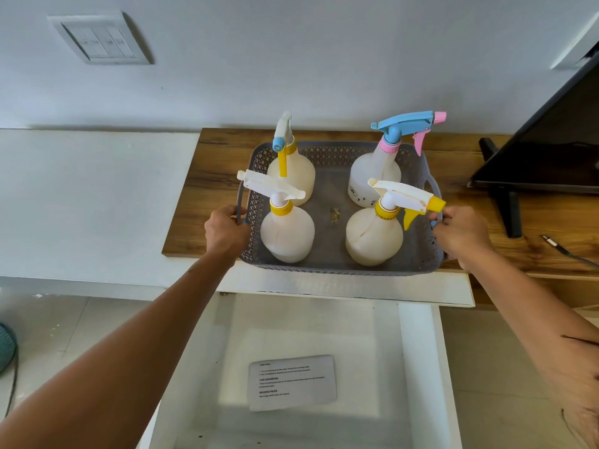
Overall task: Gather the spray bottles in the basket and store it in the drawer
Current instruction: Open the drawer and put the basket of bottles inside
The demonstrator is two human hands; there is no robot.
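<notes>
Setting: white wall (pixel 291 59) with a switch plate (pixel 100 38) at upper left; a wood-grain surface (pixel 214 176) runs along the wall, with a dark screen on a stand (pixel 551 140) at the right end.
Basket: grey perforated basket (pixel 340 268) sits on the surface at its near edge, directly above the open drawer.
Contents: 4 spray bottles stand upright inside, 1 in each corner.
Back left: bottle (pixel 293 176) with yellow collar and blue nozzle tip.
Back right: bottle (pixel 372 176) with blue trigger head and pink collar.
Front left: bottle (pixel 287 234) with white head and yellow collar.
Front right: bottle (pixel 372 236) with white head, yellow nozzle and trigger.
Basket floor: a small scrap of debris (pixel 334 214) lies in the middle, between the bottles.
Left hand: left hand (pixel 225 230) fingers curled closed around the basket's left handle.
Right hand: right hand (pixel 460 231) fingers closed on the basket's right handle.
Drawer: white drawer (pixel 418 351) stands pulled out below; 1 printed sheet (pixel 291 382) lies flat on its floor.
Floor: pale tiles on both sides; a teal object (pixel 6 346) at the left edge, partly cut off.
</notes>
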